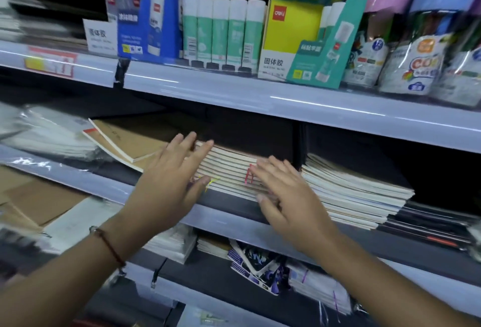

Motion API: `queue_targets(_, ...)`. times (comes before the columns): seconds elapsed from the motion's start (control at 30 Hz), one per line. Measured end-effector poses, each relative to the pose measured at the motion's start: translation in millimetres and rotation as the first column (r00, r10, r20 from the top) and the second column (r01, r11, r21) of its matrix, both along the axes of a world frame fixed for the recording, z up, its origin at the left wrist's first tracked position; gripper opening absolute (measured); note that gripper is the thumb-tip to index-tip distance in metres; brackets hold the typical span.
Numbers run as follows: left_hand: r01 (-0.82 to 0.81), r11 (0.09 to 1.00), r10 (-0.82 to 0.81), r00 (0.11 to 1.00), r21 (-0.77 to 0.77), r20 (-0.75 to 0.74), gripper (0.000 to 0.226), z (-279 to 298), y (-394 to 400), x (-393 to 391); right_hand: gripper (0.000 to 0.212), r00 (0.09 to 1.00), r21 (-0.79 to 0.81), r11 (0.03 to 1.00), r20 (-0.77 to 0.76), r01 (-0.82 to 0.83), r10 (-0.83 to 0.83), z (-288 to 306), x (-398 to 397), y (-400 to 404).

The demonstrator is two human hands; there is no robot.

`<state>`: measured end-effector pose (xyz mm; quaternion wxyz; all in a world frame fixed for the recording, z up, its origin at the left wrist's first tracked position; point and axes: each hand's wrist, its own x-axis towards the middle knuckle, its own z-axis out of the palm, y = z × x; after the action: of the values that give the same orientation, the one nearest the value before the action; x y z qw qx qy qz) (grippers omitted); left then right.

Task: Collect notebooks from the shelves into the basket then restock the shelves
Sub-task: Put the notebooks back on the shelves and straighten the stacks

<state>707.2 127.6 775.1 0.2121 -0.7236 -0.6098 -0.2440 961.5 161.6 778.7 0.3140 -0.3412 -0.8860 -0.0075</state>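
Both hands were at the middle shelf (234, 220), fingers straight and spread, grasping nothing. The left hand (171, 183) lay flat against the left end of a stack of notebooks (229, 170); the right hand (283, 193) pressed its right end at about three o'clock of the stack. A second stack (356, 191) sat just beside it at three o'clock, and a brown notebook (130, 139) lay tilted at ten o'clock. Glue sticks (221, 29) stood on the shelf at twelve o'clock. No basket was in view, so whether this was collecting or restocking could not be told; several stacks were on the shelves, so work probably remained either way.
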Motion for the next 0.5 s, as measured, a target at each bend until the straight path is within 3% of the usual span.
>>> queue_targets(0.07,0.035,0.999,-0.034,0.999,-0.010,0.040,0.063,2.0,-12.5,-17.2,0.045,0.988,-0.165,0.986,-0.152,-0.003,-0.022,-0.1,-7.6,-17.6)
queue_targets(0.17,0.065,0.997,-0.065,0.998,-0.038,-0.011,0.062,7.2,-21.4,-56.3,0.040,0.979,-0.316,0.949,-0.200,-0.020,-0.046,1.7,-29.4,-31.1)
queue_targets(0.37,-0.016,0.996,0.009,0.997,-0.084,-0.078,0.065,20.8,-16.3,-146.7,0.040,0.976,-0.298,0.955,-0.211,-0.012,-0.053,-0.7,-108.1,-34.7)
queue_targets(0.5,-0.029,0.989,0.010,0.991,-0.145,-0.132,0.078,31.4,-3.5,-200.0,0.040,0.976,-0.251,0.968,-0.204,0.030,-0.083,0.8,-173.4,-37.8)
